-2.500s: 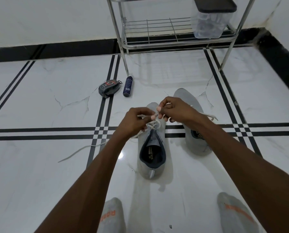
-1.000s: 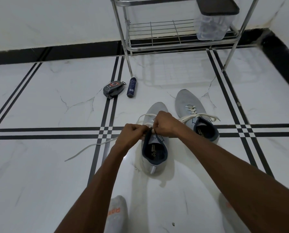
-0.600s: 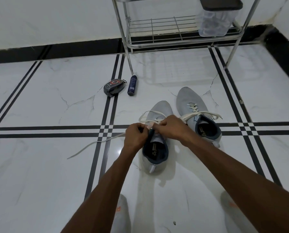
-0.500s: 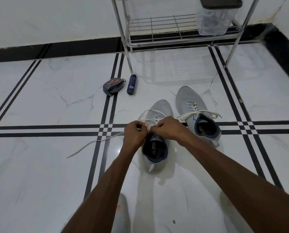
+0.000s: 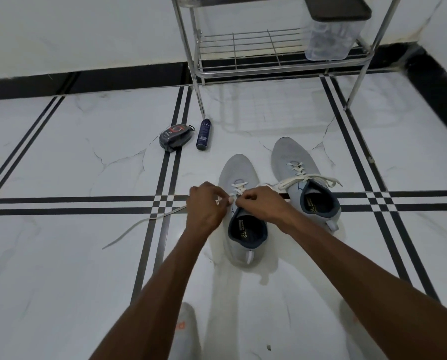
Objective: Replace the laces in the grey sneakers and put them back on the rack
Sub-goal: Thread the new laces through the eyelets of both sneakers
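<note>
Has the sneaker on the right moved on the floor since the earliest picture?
Yes. The right sneaker earlier lay across the black floor stripes, its heel past them. Now its heel rests on the stripes, so it moved toward the rack.

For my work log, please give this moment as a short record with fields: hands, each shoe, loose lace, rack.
left hand: pinching the lace
right hand: pinching the lace
near sneaker: on floor, lacing unfinished
far sneaker: on floor, laced, ends loose
lace tail: trails left across floor
rack: bottom shelf holds only a plastic container
</note>
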{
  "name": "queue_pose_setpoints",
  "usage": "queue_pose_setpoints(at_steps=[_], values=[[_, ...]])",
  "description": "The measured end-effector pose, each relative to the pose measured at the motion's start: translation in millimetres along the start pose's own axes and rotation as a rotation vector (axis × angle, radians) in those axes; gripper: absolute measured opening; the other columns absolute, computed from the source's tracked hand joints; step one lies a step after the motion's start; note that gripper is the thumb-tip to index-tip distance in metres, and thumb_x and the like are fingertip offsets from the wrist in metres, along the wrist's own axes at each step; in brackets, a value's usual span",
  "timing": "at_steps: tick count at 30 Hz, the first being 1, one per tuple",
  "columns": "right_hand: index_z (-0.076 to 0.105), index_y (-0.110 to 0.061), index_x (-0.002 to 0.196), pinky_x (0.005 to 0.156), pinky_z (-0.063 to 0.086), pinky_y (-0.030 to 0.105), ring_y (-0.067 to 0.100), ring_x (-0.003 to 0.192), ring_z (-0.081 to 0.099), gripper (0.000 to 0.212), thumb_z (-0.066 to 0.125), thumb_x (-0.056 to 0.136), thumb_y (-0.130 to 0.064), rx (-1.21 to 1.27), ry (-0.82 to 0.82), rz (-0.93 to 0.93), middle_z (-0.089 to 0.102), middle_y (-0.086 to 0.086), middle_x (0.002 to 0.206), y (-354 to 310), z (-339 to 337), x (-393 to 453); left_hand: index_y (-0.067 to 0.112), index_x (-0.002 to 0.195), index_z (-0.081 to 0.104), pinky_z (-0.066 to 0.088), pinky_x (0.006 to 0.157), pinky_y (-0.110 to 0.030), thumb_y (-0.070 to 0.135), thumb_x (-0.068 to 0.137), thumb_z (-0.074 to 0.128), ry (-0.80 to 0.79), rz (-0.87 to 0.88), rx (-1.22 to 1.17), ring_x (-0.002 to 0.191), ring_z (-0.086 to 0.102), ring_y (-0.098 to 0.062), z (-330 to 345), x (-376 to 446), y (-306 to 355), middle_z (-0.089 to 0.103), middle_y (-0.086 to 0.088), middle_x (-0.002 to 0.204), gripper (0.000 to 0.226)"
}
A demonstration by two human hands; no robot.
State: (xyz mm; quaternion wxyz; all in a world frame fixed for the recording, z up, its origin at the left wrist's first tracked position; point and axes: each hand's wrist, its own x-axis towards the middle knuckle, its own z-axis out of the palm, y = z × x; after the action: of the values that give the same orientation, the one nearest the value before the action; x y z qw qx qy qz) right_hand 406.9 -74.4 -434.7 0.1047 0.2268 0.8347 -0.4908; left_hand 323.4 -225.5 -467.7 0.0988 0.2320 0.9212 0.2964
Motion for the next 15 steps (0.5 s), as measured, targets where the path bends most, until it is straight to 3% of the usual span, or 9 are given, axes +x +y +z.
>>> queue_pose_setpoints(at_steps=[3, 5, 6, 8, 10, 12, 15], values=[[0.070, -0.030, 0.076, 0.070, 0.046, 0.024, 0.011, 0.085, 0.063, 0.015, 0.063, 0.087, -0.035, 0.028, -0.005, 0.016, 0.068, -0.009, 0.084, 2, 0, 0, 0.014, 0.088, 0.076, 0.051, 0.085, -0.040, 0.024, 0.092, 0.064, 0.315, -0.204, -0.068, 0.094, 0.065, -0.030, -8, -5, -7, 0.071, -0.008, 0.098, 0.016], [0.072, -0.030, 0.077, 0.069, 0.046, 0.023, 0.010, 0.084, 0.063, 0.014, 0.063, 0.087, -0.034, 0.052, -0.011, 0.035, 0.068, -0.012, 0.084, 4, 0, 0, 0.004, 0.105, 0.071, 0.045, 0.088, -0.042, 0.016, 0.097, 0.058, 0.559, -0.499, 0.077, 0.108, 0.058, -0.034, -27, -6, -16, 0.064, -0.015, 0.113, 0.020], [0.072, -0.029, 0.077, 0.068, 0.046, 0.023, 0.010, 0.083, 0.063, 0.014, 0.063, 0.087, -0.034, 0.054, -0.010, 0.035, 0.069, -0.012, 0.083, 4, 0, 0, 0.004, 0.112, 0.068, 0.042, 0.092, -0.043, 0.015, 0.096, 0.058, 0.593, -0.579, 0.128, 0.115, 0.053, -0.035, -34, -6, -24, 0.061, -0.015, 0.119, 0.021], [0.073, -0.028, 0.080, 0.068, 0.047, 0.024, 0.011, 0.084, 0.064, 0.014, 0.063, 0.087, -0.034, 0.054, -0.013, 0.033, 0.069, -0.011, 0.084, 3, 0, 1, 0.011, 0.117, 0.065, 0.037, 0.097, -0.041, 0.016, 0.093, 0.064, 0.491, -0.441, 0.089, 0.120, 0.050, -0.035, -37, -6, -28, 0.059, -0.012, 0.123, 0.025], [0.075, -0.026, 0.086, 0.072, 0.049, 0.026, 0.012, 0.088, 0.065, 0.016, 0.063, 0.089, -0.036, 0.058, -0.015, 0.037, 0.070, -0.009, 0.088, 3, 0, 0, 0.022, 0.117, 0.065, 0.031, 0.098, -0.033, 0.035, 0.089, 0.066, 0.227, -0.098, 0.013, 0.122, 0.049, -0.029, -20, -9, -20, 0.060, -0.004, 0.126, 0.030], [0.076, -0.022, 0.091, 0.078, 0.051, 0.030, 0.013, 0.091, 0.066, 0.021, 0.064, 0.089, -0.039, 0.060, -0.004, 0.036, 0.072, -0.006, 0.093, 2, 1, 0, 0.030, 0.107, 0.070, 0.030, 0.094, -0.033, 0.049, 0.088, 0.064, 0.043, 0.055, 0.013, 0.118, 0.046, -0.021, 2, -9, -11, 0.059, 0.006, 0.121, 0.028], [0.077, -0.024, 0.091, 0.081, 0.053, 0.030, 0.013, 0.092, 0.067, 0.019, 0.061, 0.089, -0.034, 0.078, 0.013, 0.050, 0.073, -0.006, 0.095, 4, 1, -1, 0.023, 0.090, 0.072, 0.039, 0.088, -0.039, 0.027, 0.094, 0.065, 0.165, -0.005, -0.013, 0.104, 0.048, -0.018, 7, -10, -8, 0.062, 0.006, 0.104, 0.009]])
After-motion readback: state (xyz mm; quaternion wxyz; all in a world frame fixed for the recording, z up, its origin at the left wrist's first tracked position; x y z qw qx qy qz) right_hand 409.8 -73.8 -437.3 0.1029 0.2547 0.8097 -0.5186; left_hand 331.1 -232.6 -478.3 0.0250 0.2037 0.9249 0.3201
